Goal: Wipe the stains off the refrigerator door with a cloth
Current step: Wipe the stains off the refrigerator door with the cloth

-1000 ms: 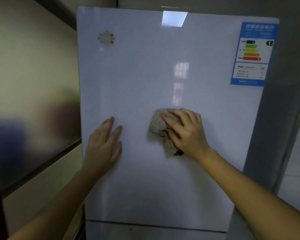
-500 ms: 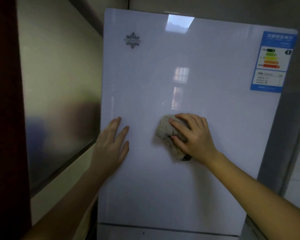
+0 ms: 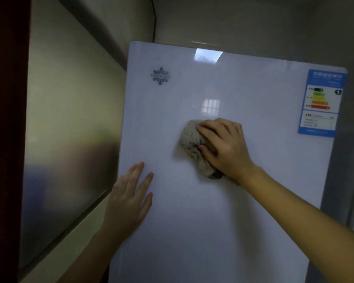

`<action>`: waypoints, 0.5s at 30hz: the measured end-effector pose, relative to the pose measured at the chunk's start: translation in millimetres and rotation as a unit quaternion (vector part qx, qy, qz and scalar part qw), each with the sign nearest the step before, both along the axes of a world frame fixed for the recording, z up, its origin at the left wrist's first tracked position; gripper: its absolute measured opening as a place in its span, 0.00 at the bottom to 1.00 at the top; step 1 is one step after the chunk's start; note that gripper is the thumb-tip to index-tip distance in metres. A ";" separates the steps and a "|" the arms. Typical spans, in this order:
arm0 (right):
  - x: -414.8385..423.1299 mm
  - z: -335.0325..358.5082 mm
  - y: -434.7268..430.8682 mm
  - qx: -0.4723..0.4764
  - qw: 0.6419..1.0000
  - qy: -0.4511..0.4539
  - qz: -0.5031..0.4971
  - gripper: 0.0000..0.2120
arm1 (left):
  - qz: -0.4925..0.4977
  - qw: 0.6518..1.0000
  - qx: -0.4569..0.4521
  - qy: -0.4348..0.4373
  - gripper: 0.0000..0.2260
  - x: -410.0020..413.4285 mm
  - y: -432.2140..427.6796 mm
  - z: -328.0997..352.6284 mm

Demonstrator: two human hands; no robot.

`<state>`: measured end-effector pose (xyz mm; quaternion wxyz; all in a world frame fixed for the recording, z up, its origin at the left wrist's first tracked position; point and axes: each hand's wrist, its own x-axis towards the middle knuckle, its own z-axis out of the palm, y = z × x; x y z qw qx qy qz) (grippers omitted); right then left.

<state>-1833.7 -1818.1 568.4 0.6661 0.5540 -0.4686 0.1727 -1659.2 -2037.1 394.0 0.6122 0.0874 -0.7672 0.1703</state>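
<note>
The glossy white refrigerator door (image 3: 243, 211) fills the middle of the head view. My right hand (image 3: 225, 148) presses a crumpled grey cloth (image 3: 190, 137) against the door's centre, thumb and fingers curled round the cloth. My left hand (image 3: 129, 199) lies flat on the door near its left edge, fingers straight and pointing up. No stain shows clearly on the door's shiny surface.
A snowflake brand logo (image 3: 160, 76) sits at the door's upper left and a blue energy label (image 3: 321, 103) at its upper right. A reflective steel panel (image 3: 70, 129) lines the wall on the left. A dark vertical edge (image 3: 6, 139) runs down the far left.
The view has tilted up and left, so the door sits lower and further right. My right hand moved the cloth up the door, away from my left hand, which stayed flat.
</note>
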 end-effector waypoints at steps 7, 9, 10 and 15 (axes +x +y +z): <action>0.0 0.7 -2.7 0.006 1.000 0.010 0.012 0.14 | -0.007 1.000 0.001 0.001 0.23 -0.7 -1.9 -0.9; 0.8 -0.6 -2.3 0.019 1.000 -0.005 0.006 0.16 | -0.011 1.000 0.002 0.003 0.23 -0.3 -1.7 -0.8; 0.9 -1.8 -1.7 0.030 1.000 -0.007 0.003 0.17 | -0.012 1.000 0.001 0.004 0.23 0.2 -1.2 -0.2; 1.9 -13.7 2.0 0.113 0.993 0.006 -0.017 0.27 | -0.013 1.000 0.006 0.002 0.22 3.9 0.7 2.0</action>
